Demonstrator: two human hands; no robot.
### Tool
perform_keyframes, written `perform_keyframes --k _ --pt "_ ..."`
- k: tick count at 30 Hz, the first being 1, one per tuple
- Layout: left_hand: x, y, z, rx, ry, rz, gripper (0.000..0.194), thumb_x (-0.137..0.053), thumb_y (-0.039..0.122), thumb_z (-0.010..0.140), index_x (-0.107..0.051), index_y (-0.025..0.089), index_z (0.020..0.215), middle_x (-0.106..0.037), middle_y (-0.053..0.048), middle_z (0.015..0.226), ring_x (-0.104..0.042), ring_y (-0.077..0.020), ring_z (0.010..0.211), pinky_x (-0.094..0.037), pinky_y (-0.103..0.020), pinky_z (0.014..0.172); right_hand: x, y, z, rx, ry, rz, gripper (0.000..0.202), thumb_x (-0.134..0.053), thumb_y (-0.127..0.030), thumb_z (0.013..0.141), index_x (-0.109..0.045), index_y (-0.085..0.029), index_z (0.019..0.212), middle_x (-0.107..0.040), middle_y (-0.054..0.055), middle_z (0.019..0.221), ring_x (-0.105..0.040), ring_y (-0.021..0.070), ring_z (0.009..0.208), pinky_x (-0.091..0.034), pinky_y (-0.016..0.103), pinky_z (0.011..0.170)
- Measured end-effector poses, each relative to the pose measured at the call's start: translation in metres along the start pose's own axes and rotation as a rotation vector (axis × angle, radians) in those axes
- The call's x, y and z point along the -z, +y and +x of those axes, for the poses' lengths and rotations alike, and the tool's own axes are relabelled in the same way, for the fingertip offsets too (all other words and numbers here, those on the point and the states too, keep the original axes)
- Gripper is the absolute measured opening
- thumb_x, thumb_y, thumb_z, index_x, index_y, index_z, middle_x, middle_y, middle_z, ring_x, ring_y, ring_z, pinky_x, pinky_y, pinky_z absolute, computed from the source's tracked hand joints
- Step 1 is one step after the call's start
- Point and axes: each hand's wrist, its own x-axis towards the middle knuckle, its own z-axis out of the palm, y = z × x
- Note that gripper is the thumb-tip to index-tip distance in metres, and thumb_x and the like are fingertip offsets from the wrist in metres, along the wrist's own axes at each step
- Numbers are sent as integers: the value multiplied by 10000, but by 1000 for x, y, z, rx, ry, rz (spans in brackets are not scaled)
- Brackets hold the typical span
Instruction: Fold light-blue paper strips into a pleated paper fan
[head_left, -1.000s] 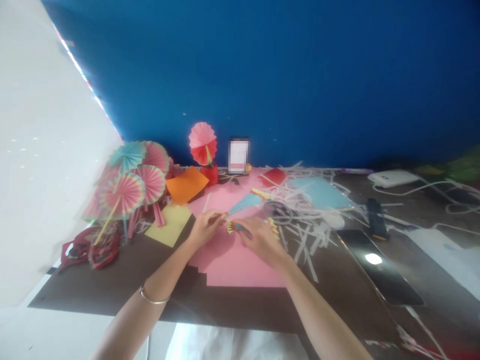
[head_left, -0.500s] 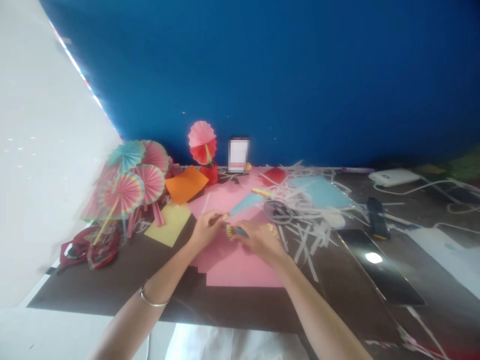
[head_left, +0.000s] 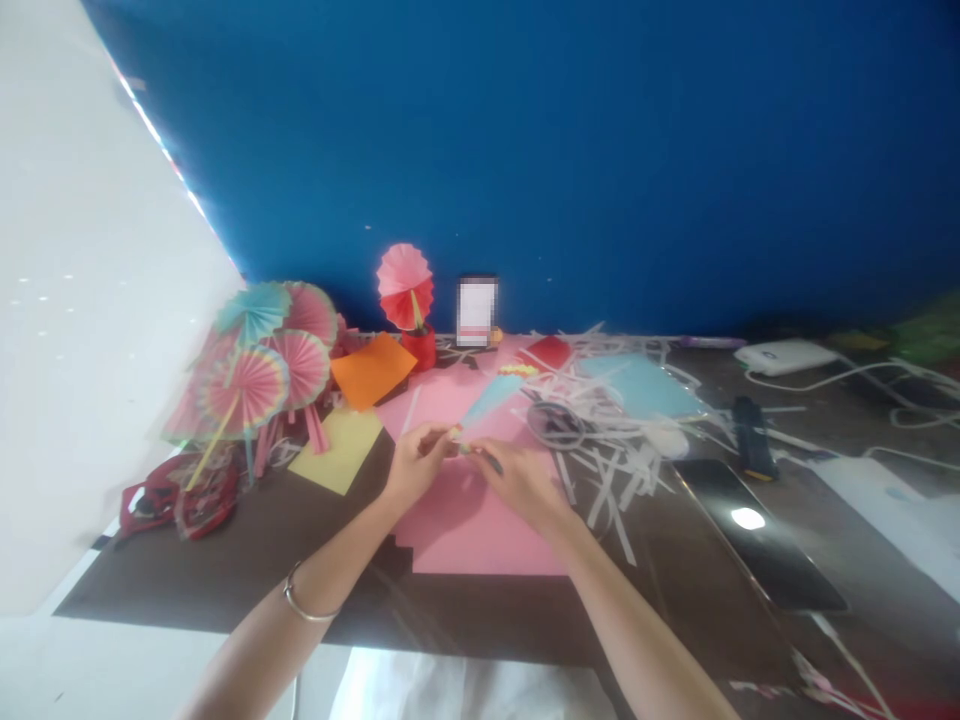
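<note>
A pleated light-blue paper strip (head_left: 490,398) with a yellow-and-red zigzag end slants up and away over the pink paper (head_left: 480,530). My left hand (head_left: 420,465) is closed in a pinch on its near end. My right hand (head_left: 520,483) is closed too, its fingertips meeting the left ones there. Something small, pale and dark, shows between the right fingers, but I cannot make out what it is. Beyond the right hand, a dark round ring-like object (head_left: 556,424) lies among white paper strips (head_left: 630,465).
Folded paper fans (head_left: 247,385) stand at the left, beside orange paper (head_left: 373,370) and yellow paper (head_left: 341,448). A pink paper flower (head_left: 405,285) rises from a red pot (head_left: 418,350). To the right lie blue paper (head_left: 641,385), a phone (head_left: 780,550) and white cables (head_left: 840,640).
My right hand's fingertips have closed in on the left ones. The yellow-and-red zigzag end that showed at the right fingers is now mostly hidden. The blue strip's far end has shifted slightly left and away.
</note>
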Motion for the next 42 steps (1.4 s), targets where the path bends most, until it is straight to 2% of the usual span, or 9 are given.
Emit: perform_keyframes --k 3,9,12,15,18,27,32,38,42 --pt "-1 1 1 11 20 -35 333 -636 422 718 -637 128 876 -689 -63 810 -678 -193 741 -557 -327 710 6 2 4 8 162 176 155 -519 -303 828 -642 -210 813 -678 47 836 -606 195 807 -432 313 750" --pt "-3 -2 0 20 35 -27 338 -636 416 722 -636 118 881 -692 -79 763 -678 -208 744 -548 -328 702 20 8 8 -367 394 863 246 -653 -431 709 -635 -203 800 -636 -7 678 -565 127 605 -430 230 557" --pt "-5 -3 -2 21 24 -48 338 -640 422 714 -634 129 883 -697 -83 795 -678 -215 761 -541 -337 708 23 12 8 -471 412 1183 271 -693 -444 665 -632 -224 813 -595 -38 620 -533 92 518 -416 201 491" --pt "-7 -2 -4 32 -5 -96 323 -648 417 706 -626 131 855 -695 -84 808 -675 -207 745 -535 -340 705 21 13 8 -543 366 1344 279 -729 -429 626 -629 -239 805 -630 -30 718 -586 111 599 -458 211 531" --pt "-10 0 -5 45 -56 -105 298 -657 392 700 -618 125 826 -690 -79 761 -668 -189 709 -521 -320 695 19 12 10 -581 365 1366 297 -756 -424 584 -637 -224 768 -641 -19 759 -610 127 660 -481 218 568" --pt "-10 2 -8 129 -208 -9 58 -600 162 678 -550 156 706 -645 -7 621 -615 -131 604 -464 -242 604 10 7 14 -636 322 1319 323 -768 -434 558 -627 -194 721 -627 -13 643 -586 120 582 -475 217 543" --pt "-10 3 -6 107 -174 -73 97 -615 209 682 -543 149 710 -648 -20 608 -618 -140 584 -475 -262 601 12 6 10 -608 250 1314 322 -754 -445 575 -644 -217 774 -648 -9 690 -593 121 614 -474 226 581" --pt "-10 5 -7 108 -102 -81 181 -658 288 668 -554 152 727 -665 -32 627 -637 -155 604 -494 -285 633 12 9 9 -540 75 1241 298 -723 -464 609 -659 -197 726 -615 -1 622 -525 106 514 -399 229 480" --pt "-12 7 -10 96 -160 -43 180 -654 293 687 -555 149 731 -672 -42 664 -639 -153 635 -483 -269 630 8 6 11 -557 107 1163 309 -710 -478 616 -650 -178 654 -569 -18 566 -436 65 426 -333 222 430"
